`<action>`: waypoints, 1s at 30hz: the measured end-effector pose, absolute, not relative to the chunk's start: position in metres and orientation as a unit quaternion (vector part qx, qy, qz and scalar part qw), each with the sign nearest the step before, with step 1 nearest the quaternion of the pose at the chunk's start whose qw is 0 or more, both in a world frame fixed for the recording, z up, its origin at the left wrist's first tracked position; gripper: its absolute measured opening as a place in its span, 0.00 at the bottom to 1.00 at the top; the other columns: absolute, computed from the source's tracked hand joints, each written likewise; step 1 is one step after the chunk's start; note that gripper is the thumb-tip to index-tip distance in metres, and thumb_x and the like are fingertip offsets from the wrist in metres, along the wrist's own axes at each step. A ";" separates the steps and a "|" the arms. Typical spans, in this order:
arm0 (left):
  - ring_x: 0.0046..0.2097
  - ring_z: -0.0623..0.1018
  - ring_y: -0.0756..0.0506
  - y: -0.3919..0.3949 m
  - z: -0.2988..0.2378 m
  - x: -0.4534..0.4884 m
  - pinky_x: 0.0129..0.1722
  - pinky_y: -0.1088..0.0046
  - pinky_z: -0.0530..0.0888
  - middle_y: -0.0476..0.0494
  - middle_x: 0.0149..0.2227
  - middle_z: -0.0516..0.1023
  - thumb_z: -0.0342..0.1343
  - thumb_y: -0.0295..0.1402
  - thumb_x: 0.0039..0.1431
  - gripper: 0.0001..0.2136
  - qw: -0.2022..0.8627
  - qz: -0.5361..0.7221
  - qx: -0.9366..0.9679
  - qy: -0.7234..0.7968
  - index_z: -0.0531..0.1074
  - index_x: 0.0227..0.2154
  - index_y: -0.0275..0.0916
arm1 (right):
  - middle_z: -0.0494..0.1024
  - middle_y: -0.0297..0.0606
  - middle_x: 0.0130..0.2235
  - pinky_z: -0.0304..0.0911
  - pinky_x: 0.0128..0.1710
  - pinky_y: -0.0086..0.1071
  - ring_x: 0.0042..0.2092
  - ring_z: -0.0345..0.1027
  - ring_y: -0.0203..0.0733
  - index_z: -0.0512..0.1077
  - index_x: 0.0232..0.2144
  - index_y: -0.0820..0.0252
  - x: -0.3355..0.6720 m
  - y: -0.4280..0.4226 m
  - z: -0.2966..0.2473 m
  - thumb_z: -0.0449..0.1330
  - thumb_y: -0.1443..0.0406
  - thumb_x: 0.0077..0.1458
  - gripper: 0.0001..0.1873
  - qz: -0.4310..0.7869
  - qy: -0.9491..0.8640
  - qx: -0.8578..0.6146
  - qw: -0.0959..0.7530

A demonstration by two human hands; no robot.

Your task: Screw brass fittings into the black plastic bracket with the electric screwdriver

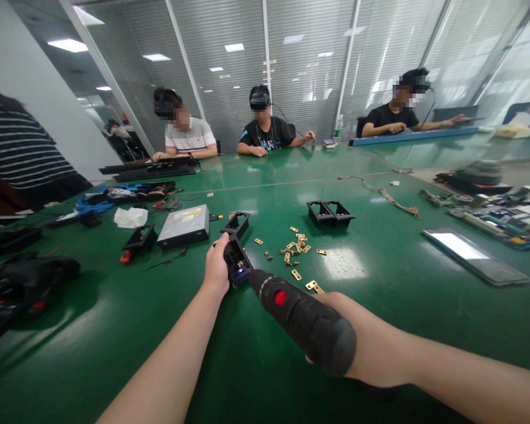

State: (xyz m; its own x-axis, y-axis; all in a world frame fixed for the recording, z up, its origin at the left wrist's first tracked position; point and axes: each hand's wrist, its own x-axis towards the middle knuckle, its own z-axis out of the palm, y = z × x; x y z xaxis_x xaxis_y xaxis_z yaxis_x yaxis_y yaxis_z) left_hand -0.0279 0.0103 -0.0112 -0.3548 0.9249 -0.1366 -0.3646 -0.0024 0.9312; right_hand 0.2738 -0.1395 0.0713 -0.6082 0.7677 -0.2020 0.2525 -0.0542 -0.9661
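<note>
My left hand grips a black plastic frame by its left side, tilted up off the green table. A black cordless screwdriver with a red switch is in my right hand, whose fingers are mostly hidden behind the tool. Its tip points into the frame, where a small light shines on the inside; whether the bit touches a screw I cannot tell. Just right of the frame lie several loose brass plates and small screws.
Black frames stand beyond the plates, and another is behind my left hand. A silver disc drive lies to the left. At right are a flat grey panel and circuit boards. Several people sit across the table.
</note>
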 end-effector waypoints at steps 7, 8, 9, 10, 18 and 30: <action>0.33 0.87 0.39 0.010 -0.009 -0.027 0.36 0.62 0.87 0.44 0.35 0.87 0.78 0.55 0.66 0.23 0.496 0.647 0.276 0.509 0.75 0.42 0.45 | 0.87 0.36 0.38 0.72 0.40 0.38 0.41 0.81 0.50 0.80 0.39 0.55 0.273 -0.141 0.073 0.80 0.66 0.47 0.18 0.613 -0.657 -0.391 0.198; 0.33 0.87 0.39 0.010 -0.009 -0.027 0.36 0.62 0.87 0.44 0.35 0.87 0.78 0.55 0.66 0.23 0.495 0.647 0.277 0.510 0.75 0.42 0.45 | 0.86 0.37 0.38 0.71 0.41 0.38 0.41 0.79 0.50 0.80 0.40 0.56 0.272 -0.142 0.074 0.79 0.65 0.47 0.17 0.611 -0.659 -0.392 0.199; 0.32 0.87 0.39 0.010 -0.009 -0.027 0.36 0.62 0.87 0.44 0.35 0.87 0.78 0.54 0.66 0.23 0.495 0.647 0.278 0.509 0.75 0.42 0.45 | 0.86 0.38 0.39 0.71 0.41 0.39 0.41 0.78 0.50 0.80 0.39 0.56 0.271 -0.142 0.074 0.79 0.64 0.48 0.17 0.609 -0.660 -0.390 0.201; 0.32 0.87 0.39 0.010 -0.010 -0.027 0.37 0.62 0.87 0.44 0.36 0.87 0.79 0.55 0.65 0.23 0.495 0.647 0.280 0.509 0.76 0.42 0.45 | 0.86 0.38 0.39 0.70 0.40 0.39 0.41 0.77 0.50 0.80 0.39 0.56 0.271 -0.143 0.074 0.78 0.64 0.48 0.16 0.607 -0.662 -0.388 0.204; 0.33 0.86 0.39 0.010 -0.011 -0.028 0.37 0.62 0.87 0.44 0.35 0.86 0.79 0.55 0.65 0.23 0.495 0.649 0.275 0.507 0.76 0.42 0.45 | 0.85 0.37 0.38 0.69 0.40 0.37 0.41 0.75 0.49 0.81 0.39 0.57 0.271 -0.142 0.077 0.78 0.66 0.48 0.16 0.611 -0.660 -0.385 0.208; 0.30 0.85 0.40 0.006 -0.001 -0.020 0.32 0.66 0.84 0.43 0.32 0.86 0.74 0.49 0.70 0.17 0.494 0.651 0.264 0.512 0.76 0.41 0.44 | 0.88 0.39 0.39 0.72 0.39 0.37 0.42 0.79 0.51 0.83 0.41 0.57 0.272 -0.141 0.073 0.82 0.63 0.50 0.17 0.624 -0.656 -0.364 0.216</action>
State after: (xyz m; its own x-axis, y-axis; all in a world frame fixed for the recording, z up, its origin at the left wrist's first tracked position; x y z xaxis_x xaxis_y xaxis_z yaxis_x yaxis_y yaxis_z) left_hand -0.0199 0.0056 -0.0007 -0.3734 0.9134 -0.1621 -0.3731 0.0121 0.9277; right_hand 0.2719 -0.1410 0.0728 -0.6410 0.7482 -0.1712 0.2084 -0.0450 -0.9770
